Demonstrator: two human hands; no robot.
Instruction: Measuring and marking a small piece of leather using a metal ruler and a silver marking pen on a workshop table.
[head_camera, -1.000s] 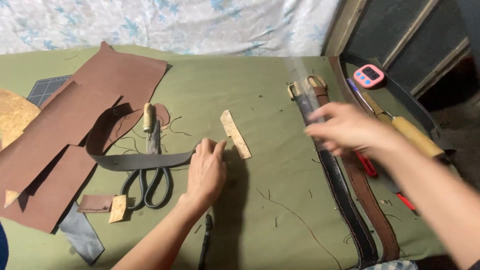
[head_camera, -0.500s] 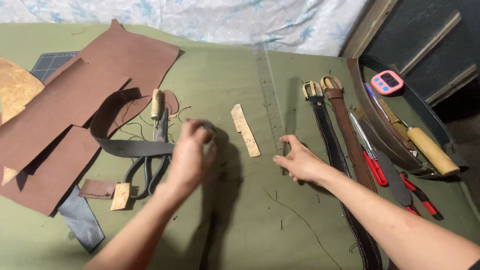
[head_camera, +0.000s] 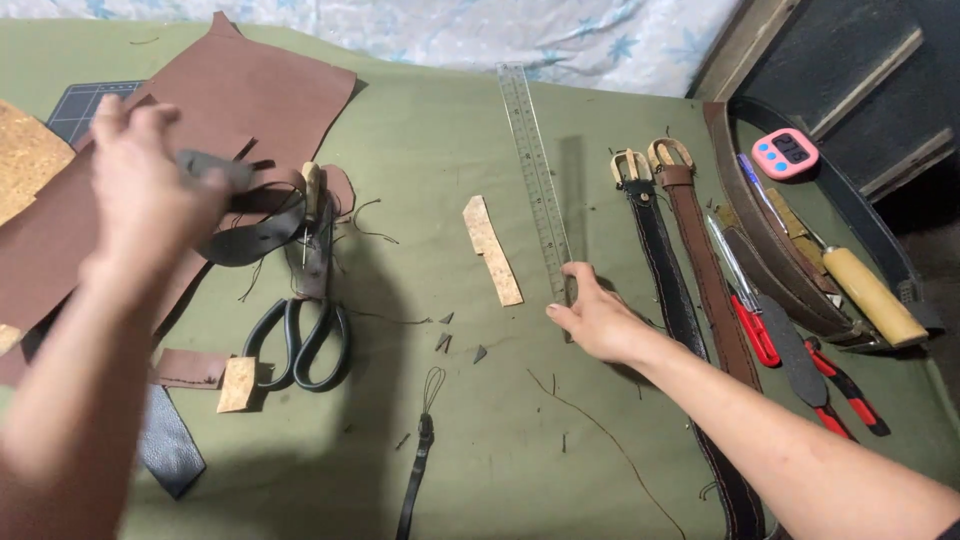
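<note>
My left hand (head_camera: 140, 190) is raised at the left, closed on one end of a dark leather strap (head_camera: 250, 240) that droops in a loop above the brown leather sheets (head_camera: 230, 100). My right hand (head_camera: 598, 320) rests on the green cloth with its fingertips on the near end of a long clear ruler (head_camera: 535, 170), which runs away from me up the middle. A small cork strip (head_camera: 491, 250) lies left of the ruler. Black-handled scissors (head_camera: 300, 320) lie below the strap.
Two belts with brass buckles, black (head_camera: 660, 260) and brown (head_camera: 705, 270), lie right of the ruler. Further right are a curled brown belt (head_camera: 770, 260), red-handled tools (head_camera: 760, 335), a wooden-handled tool (head_camera: 870, 295) and a pink timer (head_camera: 785, 153). Leather scraps (head_camera: 190, 368) and a black cord (head_camera: 420, 470) lie near.
My left hand lifted the dark strap off the cloth and swung it up and left. My right hand came in from the belts and settled on the ruler's near end.
</note>
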